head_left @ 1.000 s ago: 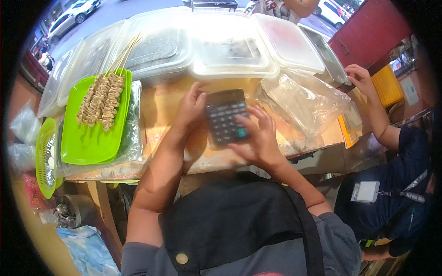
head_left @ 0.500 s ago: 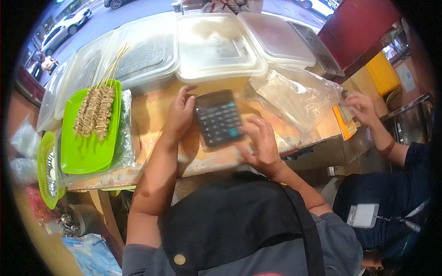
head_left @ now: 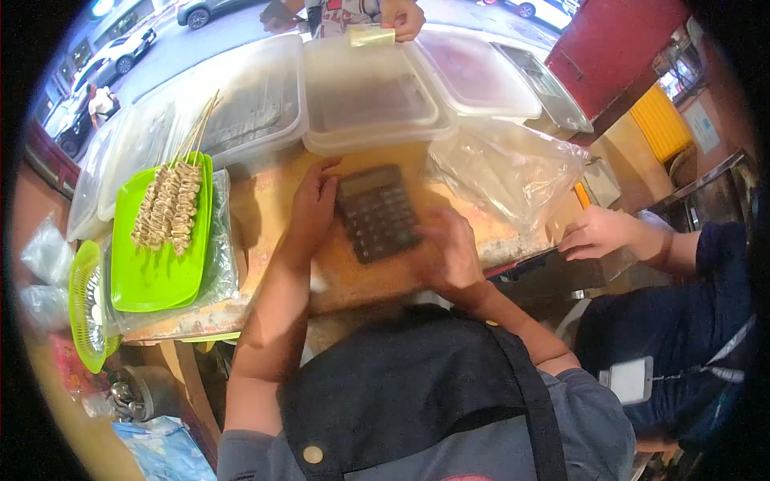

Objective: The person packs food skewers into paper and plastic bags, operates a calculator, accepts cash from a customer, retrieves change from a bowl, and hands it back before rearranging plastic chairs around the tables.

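Note:
A black calculator (head_left: 377,213) lies on the worn wooden counter between my hands. My left hand (head_left: 314,210) is beside its left edge, fingers loosely apart; whether they touch the case I cannot tell. Just off its lower right edge is my right hand (head_left: 454,250), smeared by motion, with fingers apart and nothing visible in them. Left of my left arm, several skewers of pale, folded meat (head_left: 167,207) rest on a green plate (head_left: 152,284), their sticks pointing away from me.
Lidded plastic tubs (head_left: 377,96) line the counter's far side. Beyond them a person's hand (head_left: 403,18) holds a yellowish paper slip (head_left: 372,37). A clear plastic bag (head_left: 509,172) lies right. A co-worker's hand (head_left: 597,232) is near the counter's right end. A green basket (head_left: 87,309) stands left.
Hands of a person across the counter have come into view, one with the paper slip. The co-worker's hand has moved down and left. My right hand has drawn slightly off the calculator's keys.

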Demonstrator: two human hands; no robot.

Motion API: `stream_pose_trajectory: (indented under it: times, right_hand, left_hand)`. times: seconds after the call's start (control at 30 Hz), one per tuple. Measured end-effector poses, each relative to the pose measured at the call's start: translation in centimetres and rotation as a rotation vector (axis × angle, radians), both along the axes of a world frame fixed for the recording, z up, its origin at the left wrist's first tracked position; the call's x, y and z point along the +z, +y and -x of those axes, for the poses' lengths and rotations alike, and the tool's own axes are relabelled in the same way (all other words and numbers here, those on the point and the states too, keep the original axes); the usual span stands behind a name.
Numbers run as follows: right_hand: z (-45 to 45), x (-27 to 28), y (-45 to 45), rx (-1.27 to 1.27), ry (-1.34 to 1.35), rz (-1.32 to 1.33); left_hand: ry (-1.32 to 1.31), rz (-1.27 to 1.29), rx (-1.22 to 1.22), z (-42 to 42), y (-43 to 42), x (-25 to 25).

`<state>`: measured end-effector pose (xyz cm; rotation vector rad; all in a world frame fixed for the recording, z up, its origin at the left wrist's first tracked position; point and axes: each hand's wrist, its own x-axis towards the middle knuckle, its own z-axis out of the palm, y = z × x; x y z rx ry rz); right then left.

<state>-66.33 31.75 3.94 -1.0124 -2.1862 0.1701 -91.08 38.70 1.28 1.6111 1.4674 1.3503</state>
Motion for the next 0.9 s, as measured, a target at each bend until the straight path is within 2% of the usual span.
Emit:
stream_pose_trajectory:
  times: [0.07, 0.2, 0.27, 0.3, 0.37, 0.47, 0.57, 0.63, 0.67, 0.77, 0.8, 0.87, 0.9]
  right_hand:
    - [0.0, -0.7, 0.4, 0.017, 0.042, -0.006]
    - [0.1, -0.7, 0.4, 0.046, 0.105, -0.062]
    - [0.0, -0.6, 0.3, 0.037, 0.106, -0.051]
    - [-0.1, -0.6, 0.3, 0.03, 0.11, -0.057]
    - [-0.1, -0.6, 0.2, 0.023, 0.119, -0.068]
    - [-0.2, -0.5, -0.1, -0.048, 0.069, -0.05]
    - [-0.3, -0.9, 0.0, -0.075, 0.071, -0.047]
    - [-0.2, -1.8, 0.2, -0.093, 0.209, 0.088]
    - [-0.2, -1.9, 0.3, -0.1, 0.257, 0.132]
    - [-0.5, -1.4, 0.2, -0.071, 0.131, 0.063]
    - [-0.5, -1.3, 0.2, -0.064, 0.065, 0.036]
    - [-0.3, -0.9, 0.3, -0.054, 0.003, 0.014]
    - [-0.2, -0.6, 0.2, -0.054, 0.012, 0.02]
  left_hand:
    - [0.086, -0.045, 0.042, -0.1, -0.1, 0.3]
    - [0.071, -0.041, -0.01, -0.1, -0.2, 0.4]
    - [-0.125, -0.005, -0.068, -0.5, -0.3, 0.6]
    - [-0.122, -0.008, -0.071, -0.5, -0.4, 0.6]
    - [0.042, -0.036, 0.0, -0.2, -0.4, 0.5]
    - [0.075, -0.138, 0.063, 0.1, 0.1, -2.4]
    - [0.053, -0.281, 0.059, -1.9, -3.6, 0.9]
    - [0.39, -0.392, 0.065, -2.5, -7.4, 4.8]
    - [0.388, -0.34, 0.013, -2.2, -9.3, 5.8]
    - [0.374, -0.172, -0.116, -0.6, -15.0, 9.9]
    - [0.425, -0.226, -0.125, 0.6, -16.5, 10.8]
    - [0.619, -0.311, -0.003, 2.3, -19.4, 12.9]
    - [0.611, -0.369, 0.072, 3.5, -20.4, 13.3]
